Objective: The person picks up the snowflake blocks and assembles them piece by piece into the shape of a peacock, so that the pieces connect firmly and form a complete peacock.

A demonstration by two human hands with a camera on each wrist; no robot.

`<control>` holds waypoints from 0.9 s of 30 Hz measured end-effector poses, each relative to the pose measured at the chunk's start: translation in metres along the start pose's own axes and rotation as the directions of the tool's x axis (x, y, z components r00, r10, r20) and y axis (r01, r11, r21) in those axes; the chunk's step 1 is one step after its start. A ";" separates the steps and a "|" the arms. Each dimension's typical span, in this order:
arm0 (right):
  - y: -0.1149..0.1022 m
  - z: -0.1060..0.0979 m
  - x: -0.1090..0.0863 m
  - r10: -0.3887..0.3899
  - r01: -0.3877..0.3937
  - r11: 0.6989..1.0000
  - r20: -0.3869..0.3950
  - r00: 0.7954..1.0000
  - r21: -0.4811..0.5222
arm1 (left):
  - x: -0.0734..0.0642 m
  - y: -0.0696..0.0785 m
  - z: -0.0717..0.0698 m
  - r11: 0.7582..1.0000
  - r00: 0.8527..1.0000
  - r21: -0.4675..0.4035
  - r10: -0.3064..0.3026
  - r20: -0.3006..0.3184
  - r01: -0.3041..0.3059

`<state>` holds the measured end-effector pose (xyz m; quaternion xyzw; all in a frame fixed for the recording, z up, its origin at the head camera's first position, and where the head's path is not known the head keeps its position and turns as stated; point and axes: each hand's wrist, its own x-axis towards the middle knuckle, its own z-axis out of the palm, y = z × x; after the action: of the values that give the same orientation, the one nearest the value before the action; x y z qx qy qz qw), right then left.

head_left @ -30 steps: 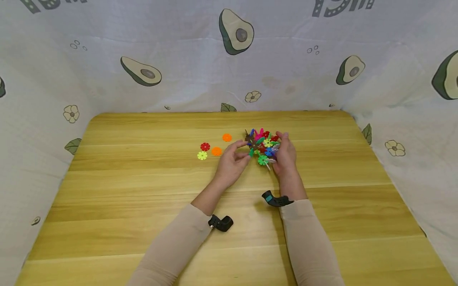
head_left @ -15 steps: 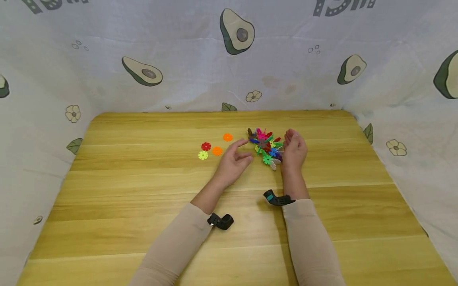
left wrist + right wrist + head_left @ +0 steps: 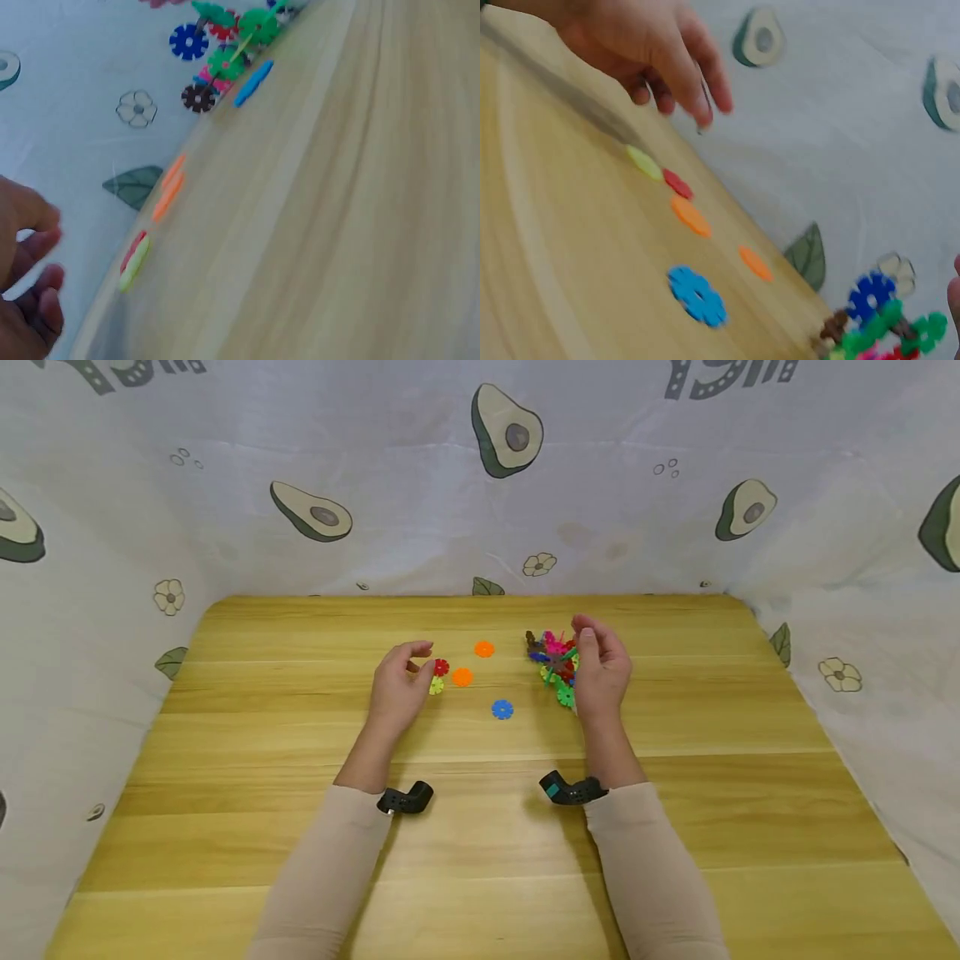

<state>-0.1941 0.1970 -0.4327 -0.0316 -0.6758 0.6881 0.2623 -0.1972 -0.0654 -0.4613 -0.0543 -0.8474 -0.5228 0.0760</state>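
Note:
My left hand (image 3: 397,692) hovers over the left end of the loose pieces, fingers loosely bent and nothing between them. Just beside its fingertips lie a red snowflake disc (image 3: 442,667) and a yellow-green snowflake disc (image 3: 437,686). Two orange snowflake discs (image 3: 462,677) lie to their right, and a blue snowflake disc (image 3: 502,709) lies nearer the person. My right hand (image 3: 602,675), fingers relaxed, is at the right side of a tangled pile of coloured snowflake discs (image 3: 555,662) and hides part of it. Whether it touches the pile I cannot tell.
The pieces lie on a wooden table (image 3: 480,860). A white cloth with avocado prints (image 3: 405,468) rises behind the table and along both sides. A small black camera (image 3: 407,797) sits on the left wrist, another (image 3: 573,788) on the right wrist.
My left hand has moved left, away from the pile. A blue disc now shows on the table near where that hand was. My right hand drew off the pile, then came back over its right side.

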 end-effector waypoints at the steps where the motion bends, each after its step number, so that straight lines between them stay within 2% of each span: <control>1: -0.002 0.006 -0.004 -0.016 0.016 1.000 0.037 0.999 -0.006 | 0.000 -0.003 -0.003 0.998 1.000 0.055 -0.013 0.021 0.011; 3: -0.004 0.016 -0.012 -0.031 0.035 0.999 0.138 0.990 -0.030 | -0.001 -0.008 -0.007 0.987 0.997 0.162 -0.025 0.077 0.012; 5: -0.003 0.026 -0.022 -0.010 0.035 0.996 0.276 0.961 -0.086 | -0.001 -0.011 -0.010 0.968 0.992 0.250 -0.041 0.123 0.009; 7: 0.001 0.036 -0.031 0.028 0.069 0.976 0.434 0.901 -0.207 | -0.002 -0.013 -0.011 0.952 0.988 0.305 -0.053 0.147 0.005; 8: 0.004 0.040 -0.035 0.057 0.107 0.952 0.509 0.859 -0.286 | -0.002 -0.014 -0.011 0.947 0.987 0.320 -0.054 0.153 0.002; 10: 0.013 0.047 -0.043 0.114 0.228 0.872 0.633 0.766 -0.433 | -0.002 -0.016 -0.011 0.946 0.986 0.325 -0.060 0.158 0.006; 12: 0.023 0.052 -0.049 0.165 0.368 0.766 0.715 0.680 -0.527 | -0.001 -0.018 -0.010 0.948 0.984 0.319 -0.056 0.169 -0.001; 13: 0.027 0.054 -0.051 0.181 0.442 0.706 0.744 0.643 -0.554 | -0.001 -0.018 -0.009 0.948 0.983 0.317 -0.052 0.176 -0.007; 14: 0.030 0.055 -0.053 0.199 0.501 0.653 0.768 0.609 -0.567 | 0.000 -0.018 -0.009 0.948 0.982 0.317 -0.047 0.184 -0.014; 16: 0.035 0.057 -0.055 0.213 0.590 0.570 0.796 0.566 -0.572 | 0.000 -0.018 -0.008 0.948 0.979 0.316 -0.037 0.199 -0.028; 17: 0.036 0.057 -0.056 0.204 0.620 0.542 0.804 0.558 -0.568 | 0.000 -0.018 -0.008 0.948 0.979 0.318 -0.032 0.203 -0.035; 18: 0.036 0.058 -0.056 0.185 0.640 0.520 0.806 0.562 -0.565 | 0.000 -0.017 -0.008 0.947 0.978 0.320 -0.027 0.207 -0.041; 19: 0.037 0.058 -0.056 0.157 0.647 0.515 0.803 0.574 -0.563 | 0.000 -0.017 -0.009 0.947 0.978 0.319 -0.023 0.209 -0.046; 20: 0.038 0.058 -0.056 0.126 0.641 0.521 0.793 0.596 -0.564 | 0.000 -0.017 -0.009 0.946 0.977 0.321 -0.020 0.213 -0.051; 23: 0.040 0.058 -0.055 0.036 0.595 0.555 0.731 0.681 -0.582 | 0.000 -0.016 -0.010 0.946 0.974 0.320 -0.026 0.227 -0.049; 25: 0.041 0.058 -0.056 0.024 0.559 0.550 0.681 0.732 -0.621 | 0.000 -0.017 -0.011 0.948 0.971 0.314 -0.037 0.236 -0.041; 27: 0.041 0.058 -0.056 0.053 0.520 0.534 0.640 0.767 -0.667 | 0.000 -0.018 -0.010 0.952 0.969 0.306 -0.047 0.241 -0.030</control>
<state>-0.1816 0.1236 -0.4839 0.1630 -0.9567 0.2243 0.0887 -0.1991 -0.0825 -0.4723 -0.1022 -0.9214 -0.3741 -0.0239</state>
